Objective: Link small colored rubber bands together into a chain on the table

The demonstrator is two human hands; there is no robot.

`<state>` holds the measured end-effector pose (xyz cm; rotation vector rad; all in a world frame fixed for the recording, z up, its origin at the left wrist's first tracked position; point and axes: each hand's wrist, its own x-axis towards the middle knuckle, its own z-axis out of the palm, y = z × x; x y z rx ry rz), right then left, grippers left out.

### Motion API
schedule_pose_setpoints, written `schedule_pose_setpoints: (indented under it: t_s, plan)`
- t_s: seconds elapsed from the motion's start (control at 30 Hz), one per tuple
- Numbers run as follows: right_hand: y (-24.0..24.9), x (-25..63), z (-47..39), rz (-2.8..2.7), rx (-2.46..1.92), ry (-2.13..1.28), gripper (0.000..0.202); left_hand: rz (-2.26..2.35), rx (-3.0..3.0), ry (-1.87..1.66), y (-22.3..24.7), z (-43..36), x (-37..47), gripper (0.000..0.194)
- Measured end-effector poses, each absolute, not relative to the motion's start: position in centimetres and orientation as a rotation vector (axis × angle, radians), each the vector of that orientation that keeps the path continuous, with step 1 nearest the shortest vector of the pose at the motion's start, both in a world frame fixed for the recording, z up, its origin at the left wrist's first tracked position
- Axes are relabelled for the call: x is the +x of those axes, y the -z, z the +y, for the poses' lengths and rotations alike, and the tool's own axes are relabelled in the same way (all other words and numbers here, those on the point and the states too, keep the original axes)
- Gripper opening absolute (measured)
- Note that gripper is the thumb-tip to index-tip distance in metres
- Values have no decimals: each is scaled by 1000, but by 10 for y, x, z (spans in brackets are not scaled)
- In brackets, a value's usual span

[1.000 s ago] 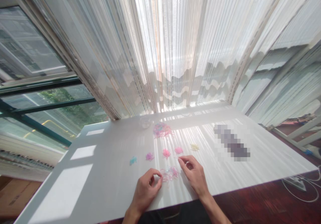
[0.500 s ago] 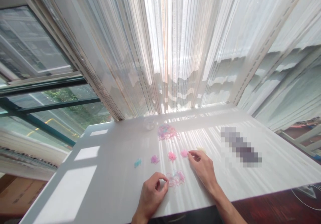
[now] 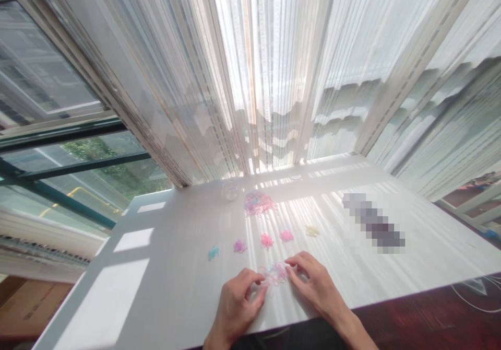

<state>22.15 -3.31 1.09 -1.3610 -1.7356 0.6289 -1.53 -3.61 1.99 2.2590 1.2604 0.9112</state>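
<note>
Left hand (image 3: 241,300) is curved like a letter C at the left side of the near mixed pile (image 3: 276,274), with its thumb and pointing finger close together. Right hand (image 3: 317,284) is at the other side, its fingertips at the edge of the bits. I can't tell if either hand is pinching a bit — they are too small and blurry.

Both hands are low, just over the counter (image 3: 176,287), with bent fingers. The left one leans in to the right. The right one leans in to the left, and its arm slants down to the bottom corner.

Past the hands is a bendy row of little heaps, each one color: blue-green heap (image 3: 213,253), purple heap (image 3: 240,246), bright pink heap (image 3: 266,241), light pink heap (image 3: 286,235) and yellow heap (image 3: 312,230). So some bits look sorted by color, I think. But the near pile is all mixed up, and so is the big mixed pile (image 3: 260,203) farther back — that looks like lots left.

A clear bowl (image 3: 230,189) sits just beside the big pile. Off to the right is a blurred-out thing (image 3: 373,223), and long curtains (image 3: 274,78) hang behind.
</note>
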Motion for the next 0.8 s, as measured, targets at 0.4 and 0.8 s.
schedule_pose_setpoints:
  t_s: [0.4, 0.8]
  plan:
    - [-2, 211, -65, -1898, -1306, -600, 12, 1418, 2523, -825, -13, -56, 0, 11]
    - [-7, 211, -66, -1855, -1237, -680, 15, 1254, 2440, -893, -20, -54, -9, 13]
